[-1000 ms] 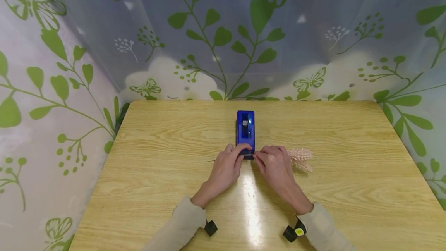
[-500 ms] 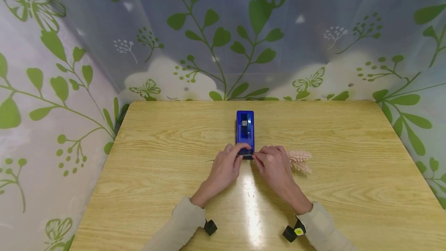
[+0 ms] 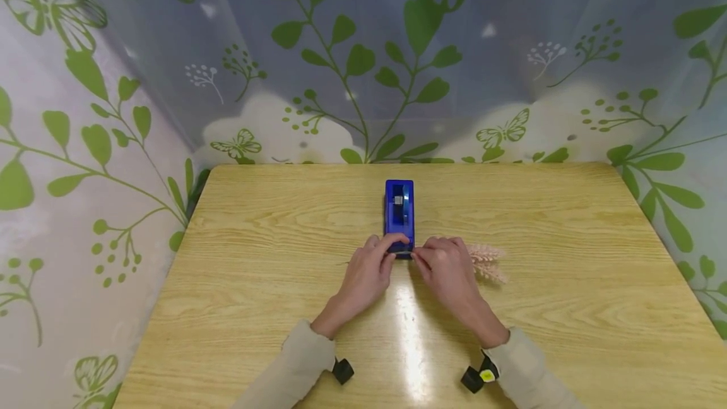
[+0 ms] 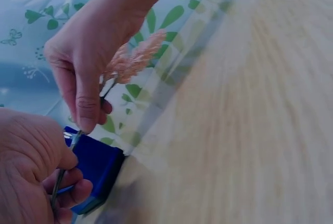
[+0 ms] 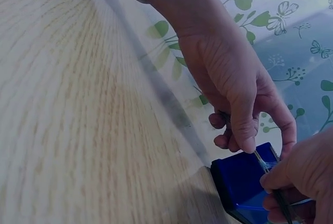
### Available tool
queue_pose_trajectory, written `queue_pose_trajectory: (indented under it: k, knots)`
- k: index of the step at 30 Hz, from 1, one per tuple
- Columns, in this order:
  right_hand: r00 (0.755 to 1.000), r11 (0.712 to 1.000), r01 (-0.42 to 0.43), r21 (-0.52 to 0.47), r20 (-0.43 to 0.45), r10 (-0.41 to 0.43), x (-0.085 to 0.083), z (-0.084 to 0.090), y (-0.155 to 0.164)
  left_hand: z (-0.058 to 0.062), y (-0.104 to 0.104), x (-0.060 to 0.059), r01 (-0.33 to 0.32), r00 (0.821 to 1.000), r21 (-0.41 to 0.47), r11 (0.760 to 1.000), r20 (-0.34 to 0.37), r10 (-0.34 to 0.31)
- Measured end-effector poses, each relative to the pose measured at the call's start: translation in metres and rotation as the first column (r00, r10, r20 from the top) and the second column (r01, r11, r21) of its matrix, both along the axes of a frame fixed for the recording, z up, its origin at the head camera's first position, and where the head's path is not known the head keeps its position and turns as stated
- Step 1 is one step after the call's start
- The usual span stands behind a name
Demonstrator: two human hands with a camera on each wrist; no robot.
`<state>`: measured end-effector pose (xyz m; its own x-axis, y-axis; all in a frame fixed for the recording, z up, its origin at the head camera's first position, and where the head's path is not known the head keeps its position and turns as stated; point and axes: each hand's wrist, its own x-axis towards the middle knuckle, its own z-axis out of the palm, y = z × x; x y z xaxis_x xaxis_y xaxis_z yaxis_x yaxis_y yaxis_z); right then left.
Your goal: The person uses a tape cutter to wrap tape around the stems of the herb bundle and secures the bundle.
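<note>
Both hands are pinching the same thin stem, so it's a two-handed grip: the left hand (image 3: 368,275) has its fingers curled round the stem's bare end, with the index fingertip resting on the near end of the tape dispenser (image 3: 400,212), and the right hand (image 3: 449,273) pinches the stem (image 4: 78,140) between thumb and index just beside it. Neither hand is loose or released, both are clamped on that stem.

Counting things up: one stem, one fluffy pink flower head (image 3: 487,260) on it, one blue tape dispenser, two hands. That's all on the surface (image 3: 568,308).

The stem runs through the gap between the two grips, right at the near edge of the dispenser, crossing over its blue corner in the wrist views. Its long axis lies left to right across the surface, roughly square to the dispenser, whose own long axis runs away from the person. The pink head pokes out past the right hand, pointing right, while a thin bit of bare stem tip shows out past the left hand on the other side.

Around it all hangs a curtain (image 3: 352,49) printed with green leaves and butterflies.
</note>
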<state>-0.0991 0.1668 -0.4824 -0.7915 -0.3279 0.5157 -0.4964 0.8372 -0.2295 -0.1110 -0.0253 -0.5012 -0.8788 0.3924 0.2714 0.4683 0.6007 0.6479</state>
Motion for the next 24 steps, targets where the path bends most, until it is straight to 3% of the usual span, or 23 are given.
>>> queue_pose_trajectory:
  k: [4, 11, 18, 24]
  knots:
    - [1.0, 1.0, -0.003, -0.001, 0.022, 0.003, 0.0003, -0.0001, -0.0009, 0.0032, -0.0022, -0.0017, -0.006, 1.0, -0.003, 1.0, 0.019, 0.006]
    - [0.998, 0.999, 0.02, 0.028, 0.055, -0.021, -0.0002, 0.0041, 0.0068, -0.0031, 0.0029, -0.0008, 0.023, 0.999, 0.023, 0.999, 0.031, -0.023]
    - [0.999, 1.0, 0.008, 0.022, 0.054, -0.009, 0.0, -0.0004, 0.0034, -0.002, -0.0011, -0.0021, 0.012, 0.999, 0.019, 1.0, 0.034, -0.012]
    - [0.994, 1.0, -0.017, 0.022, 0.108, 0.014, 0.0055, -0.0028, 0.0032, -0.0046, -0.0039, -0.0017, 0.07, 0.996, -0.028, 0.997, 0.05, -0.068]
